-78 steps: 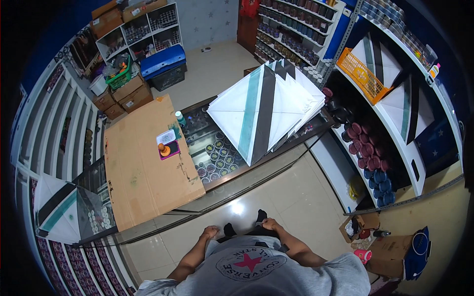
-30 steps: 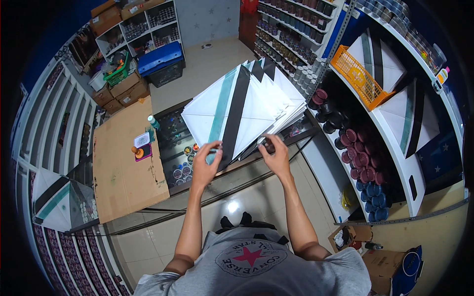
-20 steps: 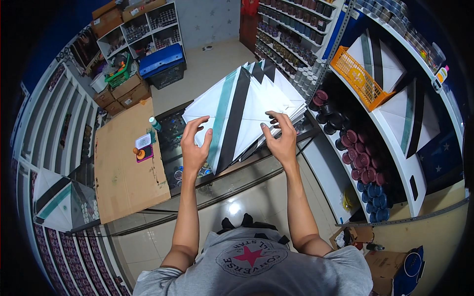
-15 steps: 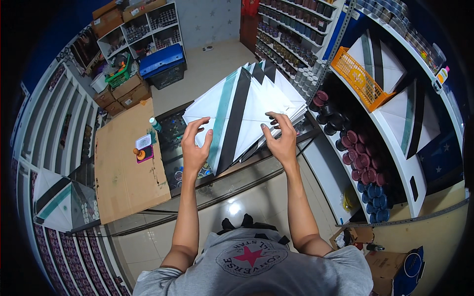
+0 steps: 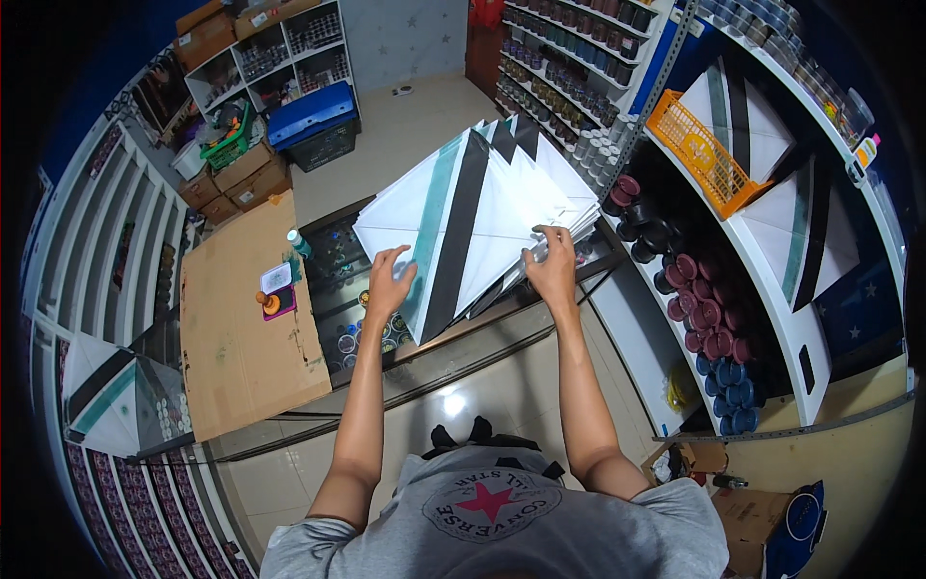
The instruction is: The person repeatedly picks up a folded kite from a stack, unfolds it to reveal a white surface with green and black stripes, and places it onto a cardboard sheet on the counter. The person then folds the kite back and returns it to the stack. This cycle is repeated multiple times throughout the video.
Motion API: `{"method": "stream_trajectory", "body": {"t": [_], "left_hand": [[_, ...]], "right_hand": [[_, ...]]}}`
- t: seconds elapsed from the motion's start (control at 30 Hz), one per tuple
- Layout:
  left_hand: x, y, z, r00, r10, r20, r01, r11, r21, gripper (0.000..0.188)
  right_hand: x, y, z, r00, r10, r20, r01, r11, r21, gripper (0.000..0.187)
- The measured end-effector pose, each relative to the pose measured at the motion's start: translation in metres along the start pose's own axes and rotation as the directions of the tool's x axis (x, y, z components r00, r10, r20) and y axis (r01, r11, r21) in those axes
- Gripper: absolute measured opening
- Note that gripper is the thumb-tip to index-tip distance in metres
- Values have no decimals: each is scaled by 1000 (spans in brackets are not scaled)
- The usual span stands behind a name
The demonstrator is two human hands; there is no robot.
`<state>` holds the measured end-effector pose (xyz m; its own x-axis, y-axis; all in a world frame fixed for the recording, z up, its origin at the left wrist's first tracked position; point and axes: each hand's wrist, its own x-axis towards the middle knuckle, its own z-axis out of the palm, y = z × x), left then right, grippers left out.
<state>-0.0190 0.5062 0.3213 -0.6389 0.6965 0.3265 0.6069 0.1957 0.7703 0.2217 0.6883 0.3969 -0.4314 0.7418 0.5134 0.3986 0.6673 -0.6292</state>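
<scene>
A stack of white kite-shaped sheets (image 5: 511, 207) lies over the glass-topped counter in front of me. The top sheet (image 5: 395, 217) carries a teal stripe and a black stripe, with thin lines crossing its white face. My left hand (image 5: 393, 282) is at the stack's lower left edge, thumb and fingers apart and curved. At the right edge, my right hand (image 5: 552, 270) has its bent fingers and thumb over the upper sheets, spread from each other. Neither hand visibly grips a sheet; fingertip contact is hard to judge.
Left of the stack lies a cardboard sheet (image 5: 241, 357) bearing a stamp with a wooden handle (image 5: 267, 303), an ink pad (image 5: 280, 277) and a small bottle (image 5: 298, 243). Shelves with an orange basket (image 5: 699, 154) and stacked spools (image 5: 709, 318) stand at right. A blue-lidded bin (image 5: 313, 125) is farther off.
My left hand has shifted slightly right and down along the stack's edge. My right hand has lowered toward the right edge, its fingers drawing in somewhat. The stack stays nearly in place.
</scene>
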Motion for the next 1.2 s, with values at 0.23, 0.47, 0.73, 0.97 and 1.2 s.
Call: {"method": "stream_trajectory", "body": {"t": [0.23, 0.47, 0.73, 0.97, 1.2], "left_hand": [[-15, -52, 28, 993, -114, 36, 106, 979, 174, 44], [-20, -58, 29, 998, -58, 22, 54, 986, 160, 44], [-19, -59, 26, 995, -92, 29, 87, 985, 146, 45], [-6, -73, 7, 995, -66, -71, 73, 992, 105, 44], [20, -56, -23, 940, -292, -177, 267, 952, -152, 43]], "right_hand": [[1, 8, 15, 998, 57, -1, -57, 998, 30, 39], [8, -2, 19, 994, 110, -6, -107, 977, 186, 30], [19, -17, 25, 978, 200, 65, -210, 950, 232, 21], [25, -28, 6, 975, 205, 90, -223, 931, 290, 21], [27, -18, -31, 975, 213, 67, -223, 900, 376, 21]]}}
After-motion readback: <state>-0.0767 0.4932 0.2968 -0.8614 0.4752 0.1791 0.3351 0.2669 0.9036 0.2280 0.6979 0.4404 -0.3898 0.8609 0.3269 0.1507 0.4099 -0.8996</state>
